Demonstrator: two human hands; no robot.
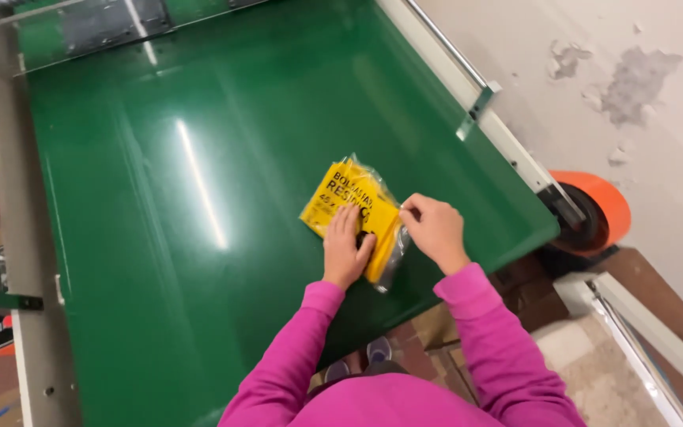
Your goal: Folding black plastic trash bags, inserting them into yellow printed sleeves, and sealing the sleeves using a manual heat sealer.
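Pink sleeves (294, 356); both hands (345, 249) on yellow plastic packet (357, 207); green conveyor belt (199, 198)

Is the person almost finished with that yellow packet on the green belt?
Done: one flat yellow packet in clear plastic wrap already lies on the shiny green conveyor belt. In hand: the left hand presses flat on it while the right hand pinches its wrap at the edge. Left: both hands are on it, so it is not let go yet.
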